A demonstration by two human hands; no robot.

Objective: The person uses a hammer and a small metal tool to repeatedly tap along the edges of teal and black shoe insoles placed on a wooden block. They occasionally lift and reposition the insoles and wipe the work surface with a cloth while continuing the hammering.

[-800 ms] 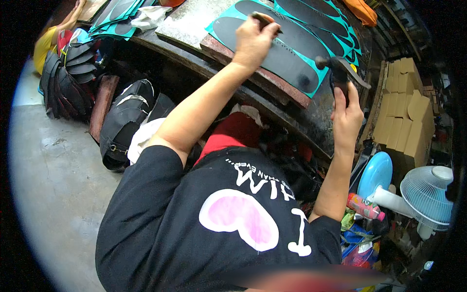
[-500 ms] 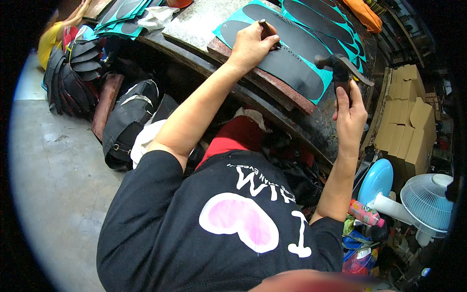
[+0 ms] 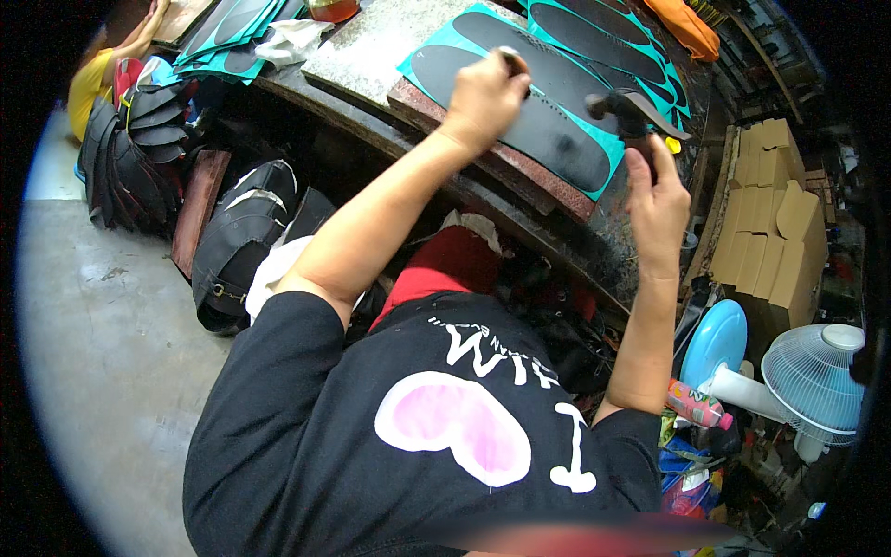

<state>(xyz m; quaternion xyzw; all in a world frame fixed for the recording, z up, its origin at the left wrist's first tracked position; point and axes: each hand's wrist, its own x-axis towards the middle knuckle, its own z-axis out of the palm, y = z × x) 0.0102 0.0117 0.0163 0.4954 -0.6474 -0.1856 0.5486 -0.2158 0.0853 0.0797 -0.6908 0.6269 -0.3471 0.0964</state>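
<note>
Your hammer (image 3: 627, 115) had shifted slightly left. Right fingers (image 3: 663, 160) were wrapped round its handle; left fingers (image 3: 516, 89) pinched a punch-like tool (image 3: 510, 61) over the teal-edged sheet (image 3: 566, 147) atop the reddish slab (image 3: 557, 192). Hammer likely head-heavy, best gripped low; sheet looked thin, bendy.

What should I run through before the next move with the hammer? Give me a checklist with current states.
1. Hammer secured: ok; the right hand is closed around the handle of the hammer.
2. Dark tool held: ok; the left hand grips the dark tool.
3. Tool tip seated on the teal sheet: cannot tell; the contact point is too small and partly hidden by the hand.
4. Hammer head clear of the left fingers: ok; a visible gap separates them.
5. Sheet supported: ok; it lies on the reddish slab.
6. Other person clear: ok; the person in yellow is well away, at upper left.
</note>
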